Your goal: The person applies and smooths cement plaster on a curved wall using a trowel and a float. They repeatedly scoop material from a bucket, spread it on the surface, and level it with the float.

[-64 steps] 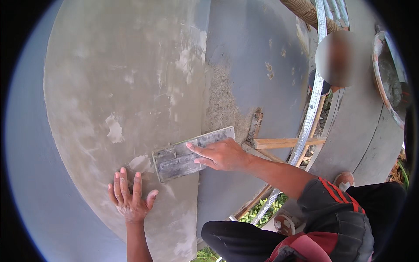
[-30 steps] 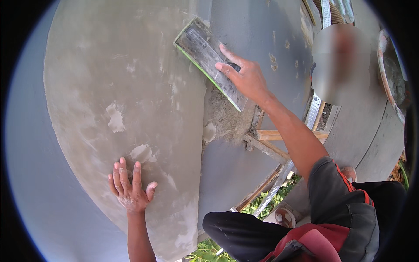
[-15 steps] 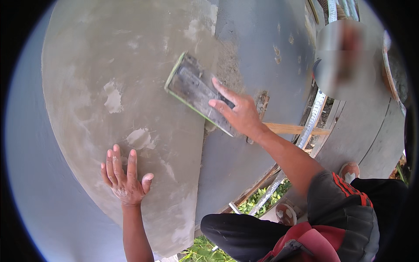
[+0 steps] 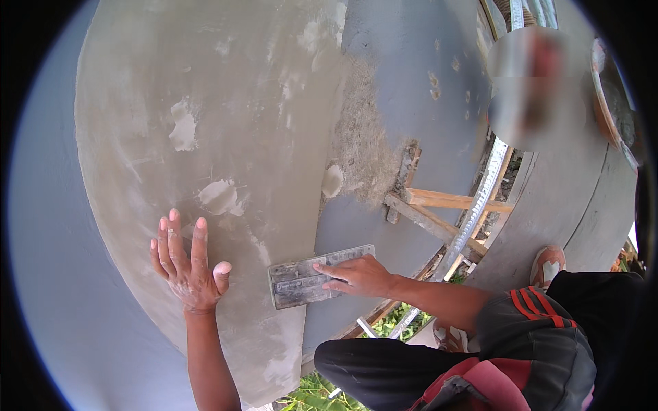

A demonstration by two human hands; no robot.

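My right hand [image 4: 360, 275] lay flat on the back of the plastering float [image 4: 320, 276], fingers stretched along it and pressing it against the wet render rather than gripping any handle I could see; the float sat low on the curved plastered wall [image 4: 226, 103], just beside the edge where the fresh grey coat met the smoother painted band [image 4: 411, 82]. My left hand [image 4: 188, 264] was spread wide, palm down on the wall just left of the float, holding nothing, only bracing me. The risk, as I judged it, began with that brace: the palm rested on plaster that looked damp, and any weight shifted onto it could have dented or smeared the coat there. Above the float, the pale patches [image 4: 219, 196] showed thin or pulled spots, and a tilted float edge could have dug another such scar or dragged material off. With only flat fingers on the float, a slip was likely enough, and it could have slid off the plaster edge onto the painted band. To the right of the float the rough mortar lump [image 4: 363, 151] and the wooden braces [image 4: 445, 202] stood near, and beyond them my foot [image 4: 546, 264] perched on a narrow ledge, so leaning too far into a stroke might have cost me my balance.
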